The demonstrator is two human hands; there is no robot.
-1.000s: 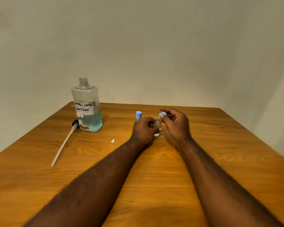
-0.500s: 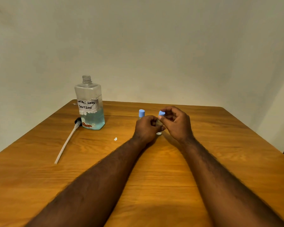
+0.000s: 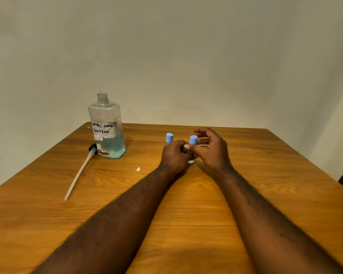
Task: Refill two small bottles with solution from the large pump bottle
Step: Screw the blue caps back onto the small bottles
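My left hand [image 3: 174, 157] grips a small clear bottle [image 3: 190, 161] standing on the table, and only its base shows below my fingers. A blue cap [image 3: 193, 139] sits on top of it. My right hand [image 3: 213, 150] curls round the cap, thumb at its base and a finger behind it, index finger lifted. The second small bottle, topped by its own blue cap [image 3: 169, 137], stands just behind my left hand. The large bottle [image 3: 107, 135], labelled for lens solution, stands at the far left with its neck open and blue liquid in its lower third.
The pump head [image 3: 92, 149] and its long white tube [image 3: 77, 177] lie on the wooden table [image 3: 186, 214] beside the large bottle. A small white scrap [image 3: 138, 169] lies left of my left wrist. A wall rises behind the table's far edge.
The blue cap, held off to the right of the bottle a second ago, now sits on the bottle's neck. My right index finger has lifted off it.
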